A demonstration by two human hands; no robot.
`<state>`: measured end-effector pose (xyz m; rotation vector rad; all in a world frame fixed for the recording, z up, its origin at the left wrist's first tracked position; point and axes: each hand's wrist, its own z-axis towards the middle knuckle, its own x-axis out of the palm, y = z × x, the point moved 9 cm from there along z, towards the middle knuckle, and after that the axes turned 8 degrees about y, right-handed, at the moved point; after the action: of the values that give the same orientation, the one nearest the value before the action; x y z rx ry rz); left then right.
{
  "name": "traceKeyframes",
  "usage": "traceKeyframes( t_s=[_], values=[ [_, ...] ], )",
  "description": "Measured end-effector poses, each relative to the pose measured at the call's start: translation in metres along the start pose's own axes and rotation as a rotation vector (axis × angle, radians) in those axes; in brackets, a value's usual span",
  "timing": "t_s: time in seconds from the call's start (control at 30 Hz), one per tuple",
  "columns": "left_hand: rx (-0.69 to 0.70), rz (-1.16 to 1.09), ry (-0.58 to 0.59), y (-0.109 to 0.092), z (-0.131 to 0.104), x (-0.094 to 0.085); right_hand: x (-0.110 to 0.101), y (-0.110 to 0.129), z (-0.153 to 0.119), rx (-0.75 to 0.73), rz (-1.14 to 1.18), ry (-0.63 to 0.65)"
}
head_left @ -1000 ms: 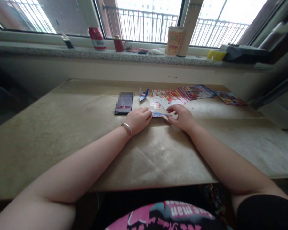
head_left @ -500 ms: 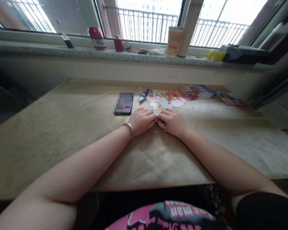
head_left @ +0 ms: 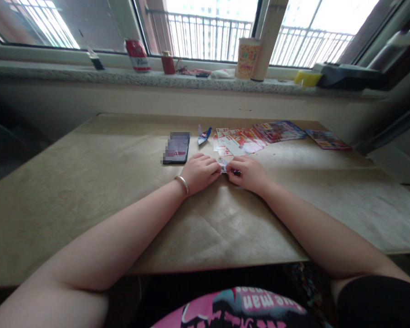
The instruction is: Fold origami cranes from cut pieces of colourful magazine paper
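Note:
Over the middle of the table, my left hand (head_left: 201,173) and my right hand (head_left: 246,173) pinch a small piece of paper (head_left: 223,165) from either side. Most of the paper is hidden under the fingers; a pale, bluish bit shows in the gap between them. The fingers of both hands are curled and closed. Just beyond lies a small folded paper shape (head_left: 204,135), blue and white. To its right several red and white printed sheets (head_left: 241,140) overlap. A phone (head_left: 177,148) lies flat beyond my left hand.
Colourful printed sheets (head_left: 280,131) and another stack (head_left: 328,139) lie at the table's (head_left: 89,191) far right. On the windowsill (head_left: 116,75) stand a red and white can (head_left: 137,55), a red bottle (head_left: 168,63), a patterned cup (head_left: 248,58) and a yellow object (head_left: 307,79).
My hands have drawn slightly apart, the right one shifting a little to the right. More of the paper between the fingers now shows. The things on the table have stayed in place.

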<state>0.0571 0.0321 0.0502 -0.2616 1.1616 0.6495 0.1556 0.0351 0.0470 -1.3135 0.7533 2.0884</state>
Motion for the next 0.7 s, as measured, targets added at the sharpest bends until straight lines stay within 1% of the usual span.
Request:
traceKeyframes(
  t_s=[0.13,0.23,0.4,0.5,0.6,0.7],
  values=[
    [0.011,-0.009,0.009,0.0,0.0,0.0,-0.001,-0.004,-0.002,-0.003,0.021,0.014],
    [-0.012,-0.017,0.011,0.002,-0.001,-0.001,-0.003,-0.009,-0.004,0.008,0.006,0.025],
    [-0.055,-0.075,0.006,0.01,-0.002,-0.002,-0.009,-0.025,-0.01,0.093,0.03,0.025],
    [-0.079,-0.131,-0.005,0.016,-0.003,0.0,-0.011,-0.032,-0.011,0.115,0.075,0.021],
    [-0.109,-0.176,-0.018,0.023,-0.005,0.002,-0.012,-0.039,-0.012,0.114,0.113,0.014],
    [-0.124,-0.242,-0.032,0.029,-0.006,0.004,-0.014,-0.045,-0.013,0.069,0.172,0.005]
  ],
)
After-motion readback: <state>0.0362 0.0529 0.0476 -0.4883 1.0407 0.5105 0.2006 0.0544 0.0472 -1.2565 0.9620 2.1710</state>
